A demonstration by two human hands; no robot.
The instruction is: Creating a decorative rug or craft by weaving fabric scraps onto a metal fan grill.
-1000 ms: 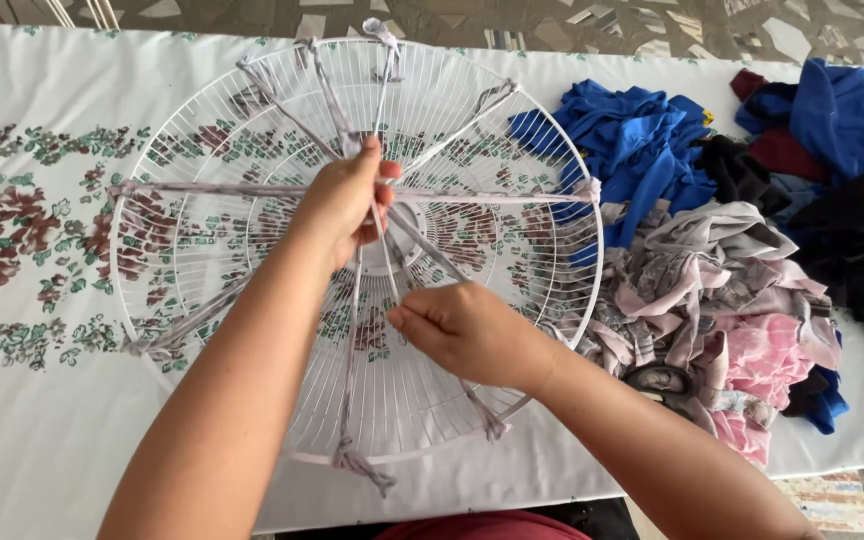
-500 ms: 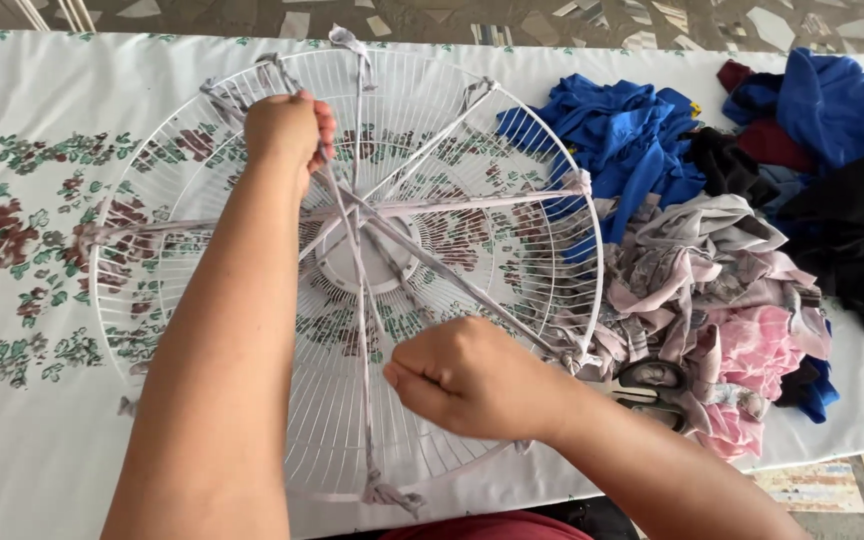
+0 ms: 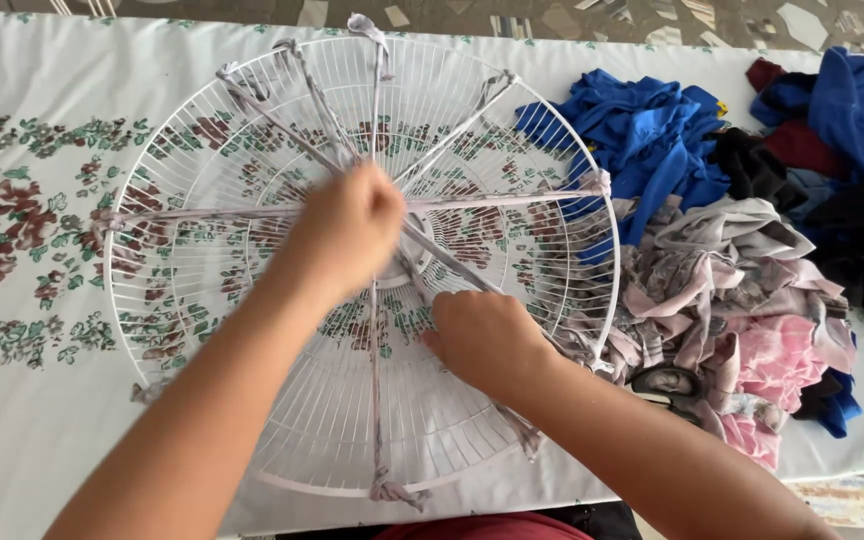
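A round white wire fan guard (image 3: 202, 190) lies flat on a flower-printed tablecloth (image 3: 12, 220). Grey cloth strips (image 3: 512, 200) are tied across it from rim to rim like spokes and cross at the hub. My left hand (image 3: 347, 230) is closed over the strips at the hub, its fingers hidden from view. My right hand (image 3: 487, 340) rests just right of and below the hub, fingers curled on a strip that runs toward the lower right rim.
To the right of the guard lies a heap of cloth: blue pieces (image 3: 642, 140), grey and pink pieces (image 3: 742, 300), and dark and red ones (image 3: 852, 220) at the far right. Tiled floor (image 3: 652, 20) shows beyond the table's far edge.
My left hand went up to the guard's far rim, then came back down to the hub. My right hand stayed just below the hub.
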